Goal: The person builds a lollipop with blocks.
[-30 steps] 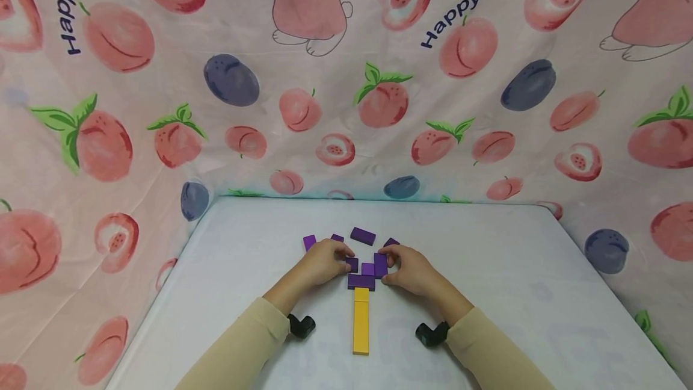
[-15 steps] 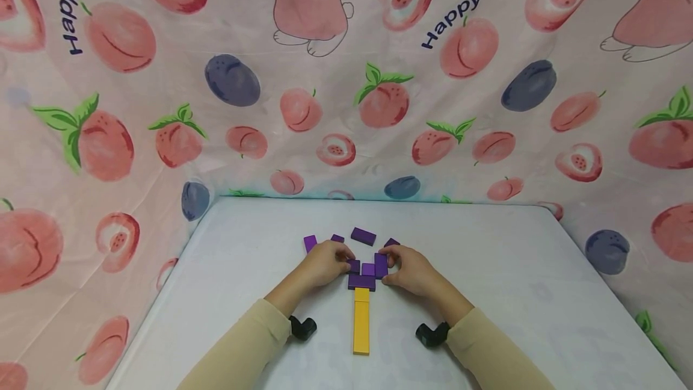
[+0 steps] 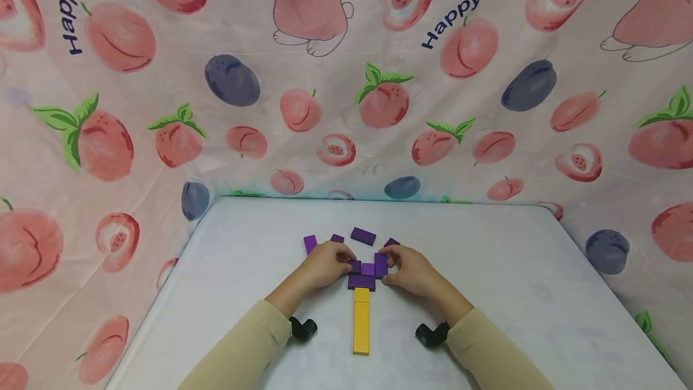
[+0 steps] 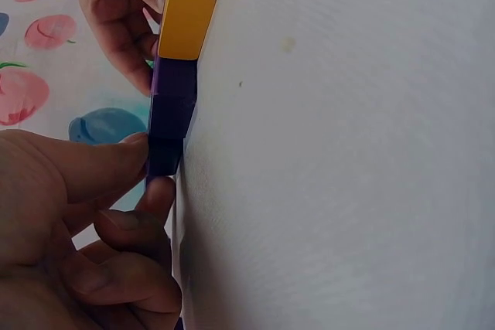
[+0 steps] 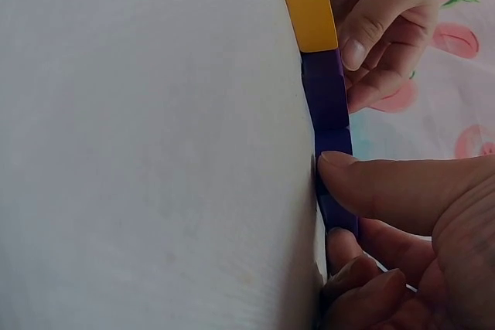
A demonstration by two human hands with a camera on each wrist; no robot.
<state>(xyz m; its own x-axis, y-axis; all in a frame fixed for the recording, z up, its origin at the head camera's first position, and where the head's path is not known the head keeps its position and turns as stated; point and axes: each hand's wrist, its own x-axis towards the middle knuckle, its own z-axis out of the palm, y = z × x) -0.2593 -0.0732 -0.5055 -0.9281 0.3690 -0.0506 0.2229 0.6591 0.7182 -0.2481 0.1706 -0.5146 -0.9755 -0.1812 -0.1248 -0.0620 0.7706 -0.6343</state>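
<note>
**Purple held from both sides**

On the white bench, the left hand pinches one block while the right hand grasps its taller neighbour, flanking a middle block just beyond the crossbar. Such an outside grip probably keeps the row snug. Wrist views show thumbs and fingertips against the blocks edge-on; the head view alone plainly shows the middle block and the yellow strip's full length.
</note>
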